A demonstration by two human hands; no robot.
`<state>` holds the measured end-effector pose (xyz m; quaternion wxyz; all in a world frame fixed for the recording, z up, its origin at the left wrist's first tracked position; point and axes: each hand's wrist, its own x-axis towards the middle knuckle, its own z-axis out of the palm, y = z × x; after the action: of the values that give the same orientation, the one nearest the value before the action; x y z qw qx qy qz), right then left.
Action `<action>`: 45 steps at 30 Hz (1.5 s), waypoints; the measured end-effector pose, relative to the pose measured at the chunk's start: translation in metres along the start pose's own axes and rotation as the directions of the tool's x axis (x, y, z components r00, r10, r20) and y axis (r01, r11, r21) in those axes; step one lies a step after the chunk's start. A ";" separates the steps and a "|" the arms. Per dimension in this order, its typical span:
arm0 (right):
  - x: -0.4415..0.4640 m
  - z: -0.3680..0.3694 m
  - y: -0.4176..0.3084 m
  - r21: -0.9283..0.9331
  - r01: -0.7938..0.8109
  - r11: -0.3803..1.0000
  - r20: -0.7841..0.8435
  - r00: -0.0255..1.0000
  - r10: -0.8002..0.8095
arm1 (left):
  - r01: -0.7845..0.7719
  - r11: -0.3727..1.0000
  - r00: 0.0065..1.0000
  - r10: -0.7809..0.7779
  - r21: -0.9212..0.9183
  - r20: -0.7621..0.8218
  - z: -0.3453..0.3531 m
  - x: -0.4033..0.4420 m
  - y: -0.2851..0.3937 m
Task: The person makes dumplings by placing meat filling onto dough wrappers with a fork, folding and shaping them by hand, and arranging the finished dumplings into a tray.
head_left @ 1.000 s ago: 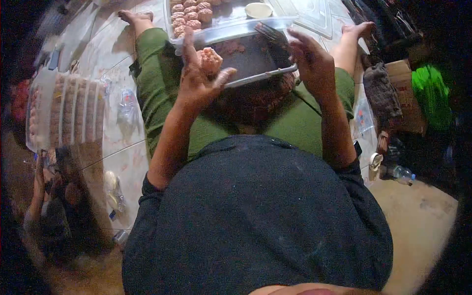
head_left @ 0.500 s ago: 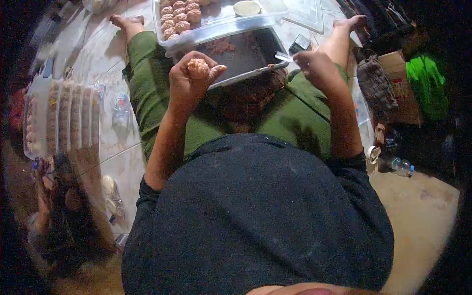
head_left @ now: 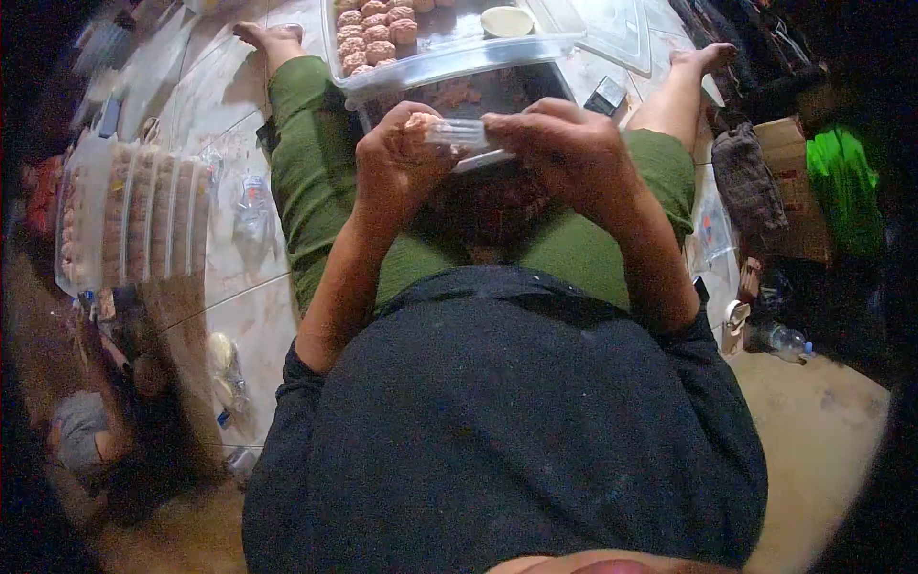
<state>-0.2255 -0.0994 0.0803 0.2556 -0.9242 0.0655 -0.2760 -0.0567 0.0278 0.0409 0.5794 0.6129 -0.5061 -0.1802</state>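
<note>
My left hand (head_left: 400, 158) is closed around a pinkish ball of minced mixture (head_left: 418, 124), which shows at the top of the fist. My right hand (head_left: 569, 143) grips a clear plastic fork (head_left: 461, 132), its tined end pointing left against the ball. Behind both hands lies a dark tray (head_left: 521, 86) with a pale rim and some loose pink mixture (head_left: 457, 94) in it. Beyond it, a clear plastic container (head_left: 478, 48) holds rows of shaped balls (head_left: 379, 50) on its left side and a round pale dish (head_left: 508, 21).
On the left stand several clear boxes (head_left: 134, 220) filled with similar balls. A small black box (head_left: 605, 96) and a clear lid (head_left: 612, 33) lie beyond the right leg. At right are a grey cloth (head_left: 749, 177), a cardboard piece (head_left: 794, 191) and a plastic bottle (head_left: 784, 340). Another person (head_left: 91, 421) is at lower left.
My right hand has moved left with the fork, bringing its tines to the ball in my left hand. The whole view has shifted slightly.
</note>
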 end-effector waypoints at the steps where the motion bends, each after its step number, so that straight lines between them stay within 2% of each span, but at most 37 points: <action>1: 0.000 -0.004 0.001 0.008 -0.018 1.000 -0.003 1.000 0.018 | -0.031 0.996 0.999 0.033 0.089 -0.014 0.000 0.001 0.004; 4: 0.001 -0.010 -0.003 -0.104 -0.029 0.994 0.047 0.998 0.034 | -0.080 0.960 0.994 0.095 0.267 -0.045 0.005 0.003 0.007; 7: 0.002 -0.001 -0.009 -0.099 -0.013 0.995 0.072 0.997 0.020 | -0.153 0.909 0.982 0.183 0.388 -0.042 0.009 0.004 0.000; 8: 0.002 0.004 -0.008 -0.090 -0.014 0.996 0.024 1.000 0.016 | -0.180 0.887 0.976 0.216 0.426 -0.037 0.010 0.003 -0.005; 10: 0.002 0.014 -0.004 -0.070 -0.015 0.997 -0.072 0.997 0.010 | -0.127 0.977 0.992 0.129 0.169 -0.005 0.011 0.001 -0.013; 12: 0.004 0.015 -0.003 -0.056 -0.008 0.998 -0.186 0.983 -0.003 | -0.074 0.996 0.997 0.073 0.049 0.015 0.010 0.002 -0.017; 14: 0.006 0.013 -0.002 -0.024 -0.019 1.000 -0.280 0.960 0.012 | -0.036 0.997 0.999 0.035 0.074 0.015 0.007 0.003 -0.017; 17: 0.003 0.004 0.006 0.075 -0.061 0.995 -0.382 0.920 0.085 | 0.133 0.986 0.991 -0.131 -0.105 0.019 0.007 0.002 -0.016; 20: -0.001 -0.009 0.013 0.120 -0.246 0.962 -0.407 0.871 0.274 | 0.066 0.984 0.998 -0.065 -0.163 0.010 0.007 0.004 -0.038; 21: -0.004 -0.012 0.021 0.249 -0.277 0.928 -0.419 0.833 0.361 | -0.025 0.999 1.000 0.025 0.024 0.002 0.008 0.006 -0.039; 22: -0.010 -0.012 0.038 0.196 -0.330 0.923 -0.346 0.858 0.380 | -0.114 0.971 0.993 0.114 0.209 0.011 0.010 0.006 -0.039; 24: -0.029 -0.005 0.084 0.075 -0.416 0.906 -0.200 0.884 0.422 | -0.200 0.926 0.977 0.214 0.320 -0.007 0.012 0.008 -0.034; 26: -0.054 0.012 0.123 -0.033 -0.615 0.787 0.072 0.784 0.616 | -0.206 0.961 0.969 0.227 0.185 -0.096 0.013 0.010 -0.023; 27: -0.051 0.013 0.123 -0.125 -0.616 0.778 0.171 0.759 0.629 | -0.024 0.999 0.994 0.020 -0.032 -0.111 0.013 0.010 -0.027; 28: -0.050 0.013 0.123 -0.215 -0.597 0.773 0.267 0.725 0.634 | 0.161 0.956 0.979 -0.185 -0.244 -0.081 0.009 0.012 -0.033; 30: -0.059 -0.007 0.095 -0.371 -0.452 0.811 0.294 0.771 0.564 | 0.180 0.931 0.973 -0.215 -0.318 -0.078 0.009 0.010 -0.033; 31: -0.061 -0.008 0.105 -0.478 -0.457 0.750 0.276 0.733 0.622 | 0.013 0.983 0.992 -0.036 -0.185 -0.125 0.010 0.007 -0.028; 33: -0.058 -0.021 0.098 -0.532 -0.454 0.715 0.260 0.716 0.648 | -0.202 0.973 0.973 0.212 0.112 -0.090 0.008 0.008 -0.015; 35: -0.052 -0.032 0.090 -0.618 -0.416 0.667 0.241 0.707 0.665 | -0.284 0.869 0.955 0.295 0.406 0.036 0.004 0.011 -0.005; 38: -0.035 -0.042 0.072 -0.659 -0.349 0.666 0.173 0.792 0.586 | -0.485 0.835 0.872 0.485 0.259 0.067 0.005 0.016 -0.019; 39: -0.035 -0.042 0.067 -0.578 -0.311 0.754 0.082 0.898 0.432 | -0.268 0.962 0.963 0.267 0.045 0.026 0.005 0.012 -0.017; 40: -0.033 -0.039 0.060 -0.458 -0.282 0.843 0.045 0.940 0.338 | -0.026 0.984 0.999 0.033 -0.174 0.036 0.007 0.008 -0.013; 41: -0.028 -0.034 0.050 -0.332 -0.235 0.913 -0.006 0.969 0.247 | 0.216 0.900 0.976 -0.194 -0.378 0.095 0.009 0.005 -0.009; 42: -0.024 -0.028 0.040 -0.204 -0.174 0.963 -0.070 0.984 0.163 | 0.187 0.945 0.982 -0.172 -0.268 0.080 0.009 0.004 -0.006; 44: -0.012 -0.016 0.020 -0.082 -0.015 0.996 -0.111 0.994 0.006 | 0.121 0.992 0.991 -0.118 -0.038 0.066 0.008 0.006 0.004; 45: -0.008 -0.010 0.011 -0.026 0.066 0.998 -0.138 0.988 -0.069 | 0.139 0.987 0.989 -0.134 -0.081 0.066 0.010 0.005 0.010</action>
<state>-0.2376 -0.1116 0.0780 0.2312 -0.9071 0.0548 -0.3473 -0.0665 0.0200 0.0487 0.5759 0.6152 -0.4719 -0.2593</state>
